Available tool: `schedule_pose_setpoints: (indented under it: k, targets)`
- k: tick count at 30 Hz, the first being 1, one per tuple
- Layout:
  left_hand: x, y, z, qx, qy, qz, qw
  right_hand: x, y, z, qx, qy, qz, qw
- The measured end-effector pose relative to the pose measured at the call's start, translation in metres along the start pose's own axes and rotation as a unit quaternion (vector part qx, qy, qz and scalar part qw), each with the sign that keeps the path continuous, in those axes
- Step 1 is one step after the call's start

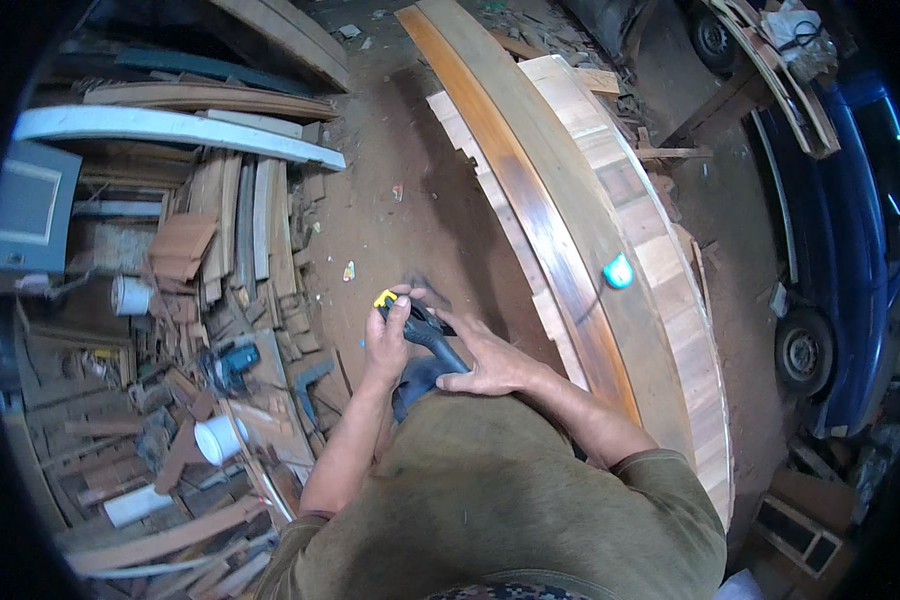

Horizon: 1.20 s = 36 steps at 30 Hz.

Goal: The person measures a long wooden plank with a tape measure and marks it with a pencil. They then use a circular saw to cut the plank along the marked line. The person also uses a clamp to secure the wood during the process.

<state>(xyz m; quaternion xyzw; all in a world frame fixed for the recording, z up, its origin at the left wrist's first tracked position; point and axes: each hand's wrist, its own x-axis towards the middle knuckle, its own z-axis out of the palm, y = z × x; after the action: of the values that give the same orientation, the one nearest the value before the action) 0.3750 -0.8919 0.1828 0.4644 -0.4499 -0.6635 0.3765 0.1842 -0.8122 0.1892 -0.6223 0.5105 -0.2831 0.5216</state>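
Close to my body I hold a dark grey and black tool [426, 338] with a bright yellow end; its exact kind is hard to make out. My left hand [387, 338] is closed around the yellow end, thumb on top. My right hand [492, 358] rests on the tool from the other side, its thumb near the lower end and its fingers along the upper part. Beside my right arm lies a long wooden plank [598, 225], with a shiny orange-brown strip [545, 220] along its left side. A small turquoise round object [618, 271] sits on the plank.
Under the plank is a wide panel of pale wood pieces [660, 240]. Wood offcuts [210, 230], white buckets [220, 439] and a blue-green power tool [228, 367] crowd the left. A white board [180, 128] juts out there. A blue vehicle [830, 220] stands at the right.
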Motion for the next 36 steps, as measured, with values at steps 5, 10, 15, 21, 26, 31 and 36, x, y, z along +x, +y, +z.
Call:
schedule_pose_setpoints:
  k: [5,10,15,21,26,31,36]
  targets:
    - [0.193,0.029,-0.042,0.067,-0.093,-0.041,0.993,0.159,0.024,-0.048,-0.017,0.068,0.026,0.997]
    - [0.372,0.080,-0.055,0.201,-0.259,-0.066,0.942,0.281,0.013,-0.109,0.104,0.105,0.131,0.980]
    - [0.545,0.118,-0.027,0.308,-0.316,-0.077,0.894,0.362,0.063,-0.138,0.268,0.248,0.150,0.919]
    - [0.757,0.135,0.051,0.413,-0.378,0.014,0.829,0.457,0.076,-0.201,0.620,0.370,0.130,0.679]
    - [0.852,0.112,0.134,0.484,-0.452,0.081,0.745,0.559,0.138,-0.222,0.746,0.463,0.077,0.473]
    - [0.904,0.039,0.203,0.537,-0.579,0.169,0.590,0.629,0.127,-0.236,0.814,0.478,0.010,0.331]
    - [0.920,-0.042,0.259,0.578,-0.613,0.375,0.387,0.703,0.138,-0.242,0.838,0.525,-0.048,0.144]
